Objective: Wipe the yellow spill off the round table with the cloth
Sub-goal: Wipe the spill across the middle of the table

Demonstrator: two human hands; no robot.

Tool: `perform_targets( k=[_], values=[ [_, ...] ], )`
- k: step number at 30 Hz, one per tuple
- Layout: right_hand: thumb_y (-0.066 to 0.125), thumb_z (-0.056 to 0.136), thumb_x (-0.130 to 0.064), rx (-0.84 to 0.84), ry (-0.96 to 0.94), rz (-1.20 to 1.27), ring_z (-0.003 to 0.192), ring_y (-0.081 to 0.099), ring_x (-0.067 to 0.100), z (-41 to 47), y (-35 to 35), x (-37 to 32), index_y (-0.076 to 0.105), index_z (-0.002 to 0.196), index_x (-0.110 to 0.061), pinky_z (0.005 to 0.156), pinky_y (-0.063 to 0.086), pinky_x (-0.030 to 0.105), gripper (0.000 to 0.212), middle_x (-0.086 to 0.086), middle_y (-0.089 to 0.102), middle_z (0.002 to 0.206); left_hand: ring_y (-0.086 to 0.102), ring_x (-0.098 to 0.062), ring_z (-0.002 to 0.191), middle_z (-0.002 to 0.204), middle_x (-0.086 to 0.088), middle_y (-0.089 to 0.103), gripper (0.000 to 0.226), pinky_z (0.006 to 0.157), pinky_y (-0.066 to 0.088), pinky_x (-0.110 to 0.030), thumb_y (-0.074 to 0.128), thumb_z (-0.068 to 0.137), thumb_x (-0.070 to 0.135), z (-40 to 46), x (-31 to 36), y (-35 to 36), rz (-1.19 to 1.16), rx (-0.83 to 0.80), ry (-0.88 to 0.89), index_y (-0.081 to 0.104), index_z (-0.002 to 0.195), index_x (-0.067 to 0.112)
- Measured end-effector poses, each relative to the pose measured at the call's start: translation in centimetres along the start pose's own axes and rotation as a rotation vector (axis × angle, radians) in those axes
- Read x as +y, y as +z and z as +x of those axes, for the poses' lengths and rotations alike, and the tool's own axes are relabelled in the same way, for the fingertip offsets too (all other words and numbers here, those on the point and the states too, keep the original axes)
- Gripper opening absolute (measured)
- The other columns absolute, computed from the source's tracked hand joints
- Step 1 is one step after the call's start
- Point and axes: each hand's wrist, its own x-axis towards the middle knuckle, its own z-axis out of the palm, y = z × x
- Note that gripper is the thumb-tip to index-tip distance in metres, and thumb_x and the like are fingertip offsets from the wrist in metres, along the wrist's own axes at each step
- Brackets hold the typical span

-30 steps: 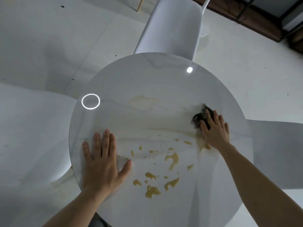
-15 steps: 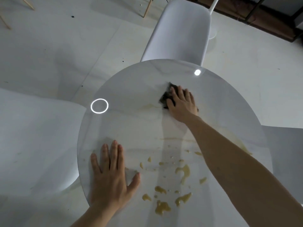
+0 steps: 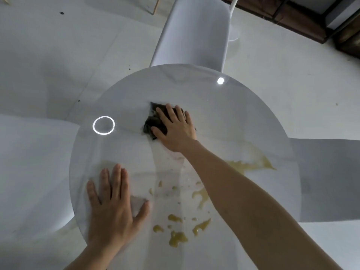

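A round white glossy table (image 3: 243,114) fills the middle of the view. My right hand (image 3: 176,129) presses flat on a dark crumpled cloth (image 3: 153,121) near the table's centre, a little to the far left. The cloth sticks out to the left of my fingers. Yellow spill (image 3: 178,238) lies in blobs near the front edge, and a smeared yellow patch (image 3: 251,164) sits on the right side beyond my forearm. My left hand (image 3: 115,207) rests flat, fingers spread, on the table's near left part and holds nothing.
A white chair (image 3: 194,32) stands at the far side of the table. Other white chair seats flank it at left (image 3: 29,172) and right (image 3: 327,180). Light reflections show on the tabletop. A dark wooden base runs along the top right.
My right hand has slid the cloth from the right side of the table across to the far centre left. A yellow smear shows on the right. My left hand stays planted.
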Motion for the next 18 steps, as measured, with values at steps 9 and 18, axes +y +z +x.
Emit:
perform_targets(
  k=[9,18],
  values=[
    [0.017,0.095,-0.070,-0.019,0.500,0.069,0.153,0.001,0.024,-10.0,0.9,22.3,-0.001,0.157,-0.042,0.123,0.004,0.046,0.071,-0.003,-0.001,0.169,0.024,-0.052,0.152,0.168,-0.023,0.027,0.104,0.122,0.004,-0.069,0.015,0.091,0.076,0.2,-0.3,-0.2,0.022,-0.057,-0.028,0.027,0.157,-0.004],
    [0.023,0.099,-0.060,0.054,0.716,0.135,0.153,0.002,0.025,-22.1,4.6,24.1,0.004,0.159,-0.036,0.123,0.006,0.042,0.067,-0.001,0.001,0.169,0.024,-0.052,0.151,0.166,-0.024,0.030,0.102,0.118,0.013,-0.072,0.040,0.083,0.067,-0.1,-0.2,-0.6,0.054,-0.056,-0.035,0.031,0.155,-0.006]
  ],
)
